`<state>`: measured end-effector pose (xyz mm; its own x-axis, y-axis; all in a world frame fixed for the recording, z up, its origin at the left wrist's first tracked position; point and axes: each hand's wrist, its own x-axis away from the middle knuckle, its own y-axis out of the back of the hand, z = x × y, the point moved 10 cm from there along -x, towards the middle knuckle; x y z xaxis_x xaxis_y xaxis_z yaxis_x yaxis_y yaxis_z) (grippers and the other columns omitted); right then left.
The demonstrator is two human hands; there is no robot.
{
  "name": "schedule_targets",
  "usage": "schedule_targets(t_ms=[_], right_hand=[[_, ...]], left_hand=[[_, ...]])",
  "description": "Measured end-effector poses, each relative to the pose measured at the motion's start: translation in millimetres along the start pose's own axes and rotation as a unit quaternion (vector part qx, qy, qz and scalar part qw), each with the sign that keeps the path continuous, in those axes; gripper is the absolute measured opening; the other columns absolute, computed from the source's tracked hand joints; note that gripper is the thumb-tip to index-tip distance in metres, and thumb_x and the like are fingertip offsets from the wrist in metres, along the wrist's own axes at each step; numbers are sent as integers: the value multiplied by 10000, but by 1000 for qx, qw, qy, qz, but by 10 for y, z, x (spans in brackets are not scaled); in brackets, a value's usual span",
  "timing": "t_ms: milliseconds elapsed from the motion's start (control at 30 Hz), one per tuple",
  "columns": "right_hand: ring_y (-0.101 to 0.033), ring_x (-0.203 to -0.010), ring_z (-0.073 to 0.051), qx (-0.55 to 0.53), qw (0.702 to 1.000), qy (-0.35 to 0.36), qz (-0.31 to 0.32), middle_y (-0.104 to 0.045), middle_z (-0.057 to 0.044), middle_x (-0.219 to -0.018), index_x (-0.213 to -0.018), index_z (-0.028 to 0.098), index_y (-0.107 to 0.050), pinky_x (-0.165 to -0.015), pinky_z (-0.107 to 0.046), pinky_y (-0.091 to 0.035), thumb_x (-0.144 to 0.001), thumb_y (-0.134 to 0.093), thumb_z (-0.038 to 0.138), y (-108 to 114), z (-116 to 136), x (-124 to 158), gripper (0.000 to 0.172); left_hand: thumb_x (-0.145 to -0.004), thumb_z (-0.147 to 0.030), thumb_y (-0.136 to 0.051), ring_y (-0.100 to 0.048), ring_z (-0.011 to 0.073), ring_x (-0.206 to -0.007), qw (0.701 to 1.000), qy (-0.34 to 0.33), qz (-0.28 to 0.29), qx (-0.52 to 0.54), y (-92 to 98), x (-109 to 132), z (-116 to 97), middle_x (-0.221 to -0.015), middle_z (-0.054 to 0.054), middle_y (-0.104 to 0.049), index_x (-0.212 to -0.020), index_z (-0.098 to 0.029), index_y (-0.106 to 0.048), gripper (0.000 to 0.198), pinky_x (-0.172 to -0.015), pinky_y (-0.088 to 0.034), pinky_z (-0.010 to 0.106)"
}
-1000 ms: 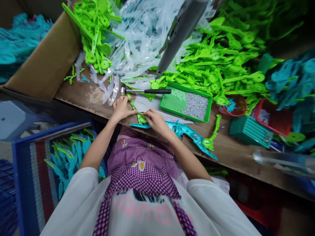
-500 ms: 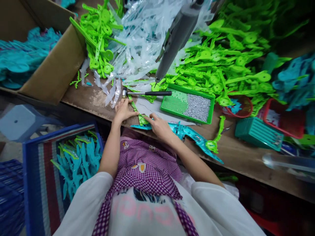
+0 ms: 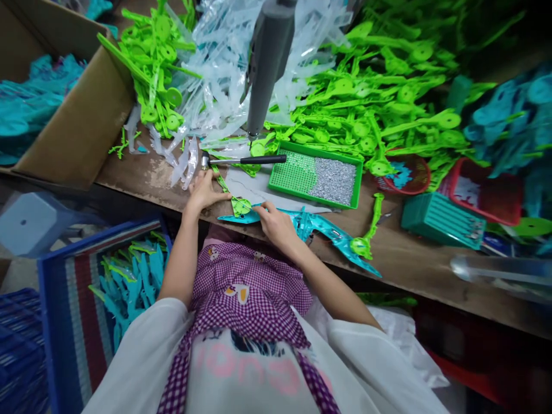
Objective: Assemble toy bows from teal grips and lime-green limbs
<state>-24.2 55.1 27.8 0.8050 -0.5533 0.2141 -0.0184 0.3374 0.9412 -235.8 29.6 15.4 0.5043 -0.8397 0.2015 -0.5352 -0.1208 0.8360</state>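
On the bench's front edge, my left hand (image 3: 203, 192) is curled over a lime-green plastic piece with a round disc (image 3: 241, 207), its thumb stretched towards the disc. My right hand (image 3: 276, 224) has fingers pinched together just right of the disc, at the end of what looks like a thin pale string; the fingertips partly hide it. Beneath them lies a turquoise bow-shaped plastic part (image 3: 338, 237), running right along the edge. A second green disc-ended piece (image 3: 362, 246) rests on its right end. Behind my hands lies a small hammer (image 3: 263, 160) with a black handle.
A grey power screwdriver (image 3: 263, 75) hangs over the bench. Behind the hammer is a green tray (image 3: 293, 192) of small metal pieces. Heaps of clear parts (image 3: 237, 69) and green parts (image 3: 388, 98) fill the back. A cardboard box (image 3: 81, 115) stands left, a blue crate (image 3: 52, 322) below.
The whole view has shifted a little, so the bench appears further left. The green disc now lies flatter and shows more fully, with my right fingertips just right of it.
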Motion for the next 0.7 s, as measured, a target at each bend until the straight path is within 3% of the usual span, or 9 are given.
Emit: schedule_targets(t_ms=[133,267,367,467,567,700], right_hand=[[-616,-832,-198,21,1000,-16,10,-572,-110,-1250,-1315,230,-543,-602,-300,-337,-993,-276,199,33,-34,-46,419],[-603,-908,-214,76,995,41,39,-586,-107,-1199,-1198,219,-593,-576,-308,-285,-990,-278,190,66,62,-81,378],[-592,-969,-227,99,992,65,53,-587,-111,-1192,-1171,208,-599,-580,-310,-281,-986,-284,180,102,98,-96,365],[-584,-981,-229,98,991,67,66,-579,-112,-1211,-1200,208,-589,-589,-306,-292,-984,-278,173,101,91,-96,380],[-580,-969,-225,88,992,65,62,-578,-114,-1220,-1260,218,-567,-601,-303,-298,-987,-274,180,99,79,-81,401],[-588,-926,-220,77,994,66,48,-598,-106,-1190,-1284,236,-572,-581,-308,-266,-988,-292,190,116,64,-73,410]], left_hand=[[-646,-470,-831,-443,337,-1290,1000,-11,-2,-6,16,13,-48,-1276,104,-495,-1190,-222,-535,668,-1078,-329,506],[-669,-481,-820,-425,363,-1302,1000,-3,3,-28,17,48,-65,-1322,124,-461,-1262,-235,-498,718,-1077,-309,552],[-710,-489,-796,-411,394,-1293,997,-17,-36,-60,107,126,-135,-1343,151,-430,-1376,-267,-438,789,-1054,-287,607],[-844,-403,-686,-426,380,-1256,986,-115,-57,-106,143,270,-421,-1333,147,-450,-1377,-319,-492,573,-1010,-311,581],[-946,-317,-536,-430,338,-1252,962,-238,-30,-127,43,479,-765,-1356,110,-490,-1232,-335,-644,306,-1009,-291,549],[-956,-408,-513,-386,327,-1326,941,-314,11,-125,-150,685,-986,-1415,73,-511,-1054,-310,-734,261,-1048,-233,570]])
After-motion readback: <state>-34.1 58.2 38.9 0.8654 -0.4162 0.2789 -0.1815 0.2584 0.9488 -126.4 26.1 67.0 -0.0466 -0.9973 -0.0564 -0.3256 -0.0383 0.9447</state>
